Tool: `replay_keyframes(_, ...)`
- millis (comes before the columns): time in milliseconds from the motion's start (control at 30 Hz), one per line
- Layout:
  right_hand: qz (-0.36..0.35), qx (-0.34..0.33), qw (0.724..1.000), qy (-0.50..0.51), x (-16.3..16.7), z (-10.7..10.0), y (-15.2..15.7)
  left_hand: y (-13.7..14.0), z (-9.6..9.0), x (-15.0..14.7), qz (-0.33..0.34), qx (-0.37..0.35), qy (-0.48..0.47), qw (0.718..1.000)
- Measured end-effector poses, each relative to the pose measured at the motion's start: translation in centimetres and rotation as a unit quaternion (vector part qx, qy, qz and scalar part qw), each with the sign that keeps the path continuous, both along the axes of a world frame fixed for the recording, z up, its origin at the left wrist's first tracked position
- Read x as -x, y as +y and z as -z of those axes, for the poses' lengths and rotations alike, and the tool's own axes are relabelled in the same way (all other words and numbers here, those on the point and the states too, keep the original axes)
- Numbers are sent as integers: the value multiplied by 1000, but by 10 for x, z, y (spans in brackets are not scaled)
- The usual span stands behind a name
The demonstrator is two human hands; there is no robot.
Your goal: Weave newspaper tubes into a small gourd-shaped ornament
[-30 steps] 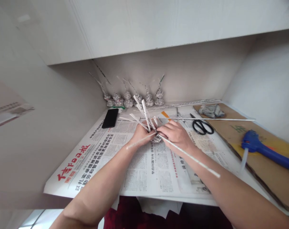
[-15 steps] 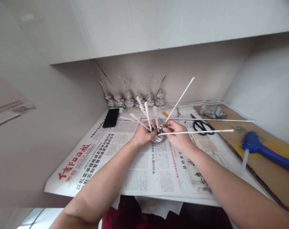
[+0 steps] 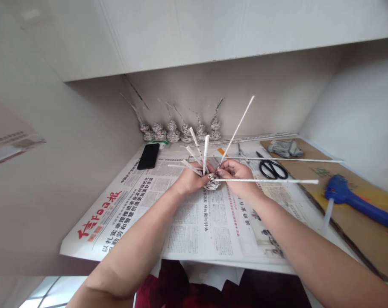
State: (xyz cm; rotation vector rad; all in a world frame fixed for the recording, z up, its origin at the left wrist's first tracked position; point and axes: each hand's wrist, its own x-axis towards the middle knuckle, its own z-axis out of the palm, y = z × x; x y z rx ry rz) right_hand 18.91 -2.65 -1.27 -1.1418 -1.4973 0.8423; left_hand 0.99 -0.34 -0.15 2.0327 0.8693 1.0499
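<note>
Between my hands, above the newspaper, is a small weave of rolled paper [image 3: 212,185] with several white paper sticks fanning out of it. My left hand [image 3: 194,177] is closed around its left side, thumb near the centre. On the other side my right hand [image 3: 236,173] pinches a paper stick [image 3: 239,128] that slants up and to the right, close to the weave. Another paper stick [image 3: 277,181] runs out level to the right, passing in front of my right hand. The fingertips partly hide the weave.
Several woven paper gourds [image 3: 185,131] stand along the back wall. A black phone [image 3: 148,156] lies left on the newspaper [image 3: 142,214]. To the right are black scissors [image 3: 272,169], cardboard [image 3: 309,179], a crumpled cloth [image 3: 285,149] and a blue glue gun [image 3: 351,201]. A cabinet overhangs the table.
The upright sticks by my left hand have shifted and fan differently. The slanted stick at my right hand has tipped slightly left. Both hands keep their hold in nearly the same place.
</note>
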Motion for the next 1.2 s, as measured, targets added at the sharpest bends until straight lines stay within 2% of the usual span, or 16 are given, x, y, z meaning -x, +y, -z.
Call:
replay_keyframes(133,-21,27,998,52,-2,1,5,-2,-4,-1,9,-14,-24,1000)
replay_keyframes(333,-19,43,998,49,-3,2,6,-4,-3,-3,-14,46,-45,998)
replay_keyframes(467,-22,43,998,50,-2,1,4,-4,-5,0,16,9,-18,1000)
replay_keyframes(600,-22,46,996,67,0,2,4,-3,-11,3,64,-56,18,996)
replay_keyframes(767,-28,35,996,71,-1,5,5,-1,-12,4,66,-86,28,994)
replay_keyframes(867,-41,30,997,59,-2,5,5,0,-9,4,63,-64,29,996)
replay_keyframes(1000,-53,29,997,43,-2,5,4,-1,-7,3,41,11,23,999)
replay_keyframes(1200,-31,9,999,-19,-1,-1,0,-5,-8,-1,2,33,-9,999)
